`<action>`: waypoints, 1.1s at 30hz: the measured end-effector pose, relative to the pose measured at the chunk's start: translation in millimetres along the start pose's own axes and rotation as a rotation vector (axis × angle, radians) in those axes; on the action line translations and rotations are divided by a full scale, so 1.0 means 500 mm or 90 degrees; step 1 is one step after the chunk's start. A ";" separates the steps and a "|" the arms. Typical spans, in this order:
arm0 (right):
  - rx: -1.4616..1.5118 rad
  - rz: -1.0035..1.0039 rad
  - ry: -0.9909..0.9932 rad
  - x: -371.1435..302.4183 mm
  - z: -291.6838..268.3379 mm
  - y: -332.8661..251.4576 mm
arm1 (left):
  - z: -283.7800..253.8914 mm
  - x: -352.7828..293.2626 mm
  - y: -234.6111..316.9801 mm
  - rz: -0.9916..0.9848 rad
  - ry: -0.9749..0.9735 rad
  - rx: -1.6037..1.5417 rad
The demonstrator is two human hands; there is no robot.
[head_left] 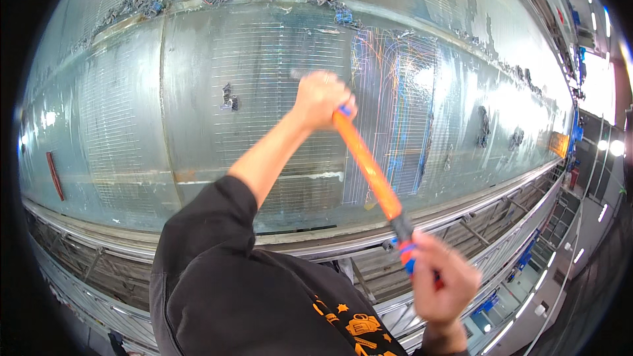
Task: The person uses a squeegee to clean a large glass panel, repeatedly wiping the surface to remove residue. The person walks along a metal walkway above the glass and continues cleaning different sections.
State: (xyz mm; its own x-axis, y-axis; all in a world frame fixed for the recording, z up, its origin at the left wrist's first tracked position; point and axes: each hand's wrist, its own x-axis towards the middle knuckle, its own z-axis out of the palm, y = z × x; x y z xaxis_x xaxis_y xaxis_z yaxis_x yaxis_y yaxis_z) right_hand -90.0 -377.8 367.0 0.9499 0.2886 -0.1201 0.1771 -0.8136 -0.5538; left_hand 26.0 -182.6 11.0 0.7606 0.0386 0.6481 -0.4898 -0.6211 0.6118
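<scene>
My left hand [319,101] is wrapped round the far end of a long orange bar-shaped tool [366,161]. A small pale part, smeared by motion, sticks out past that fist. My right hand [440,278] grips the near end, where a black collar gives way to a blue and red grip, partly hidden by the fingers. The tool slants from far left to near right. Behind it is a wide, shiny grey-green surface [198,99]. A patch of fine blue and orange lines [399,92] shows just right of my left hand.
Dark, stringy clumps [135,1] lie along the far ridge, with another clump [229,97] left of my left hand. A dark red strip [55,176] lies at the far left. Metal rails [369,240] run along the near edge. An orange block [559,144] is at the right end.
</scene>
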 end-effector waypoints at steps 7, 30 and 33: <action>0.123 -0.097 0.057 0.219 0.072 0.025 | 0.048 0.153 -0.263 0.010 -0.069 0.108; 0.319 0.793 0.142 -1.301 0.548 0.730 | -0.224 -0.338 0.685 -0.048 0.168 -0.024; 0.411 0.885 0.297 -1.418 0.654 0.830 | -0.157 -0.330 0.824 -0.074 0.068 -0.081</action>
State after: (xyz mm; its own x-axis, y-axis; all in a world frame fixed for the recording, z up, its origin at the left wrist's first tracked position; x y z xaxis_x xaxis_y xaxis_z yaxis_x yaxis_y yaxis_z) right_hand -774.1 -754.6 -47.1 0.2867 -0.7291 -0.6215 -0.8698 0.0739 -0.4879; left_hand -334.8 -383.5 192.0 0.7692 0.1913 0.6097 -0.4558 -0.5044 0.7334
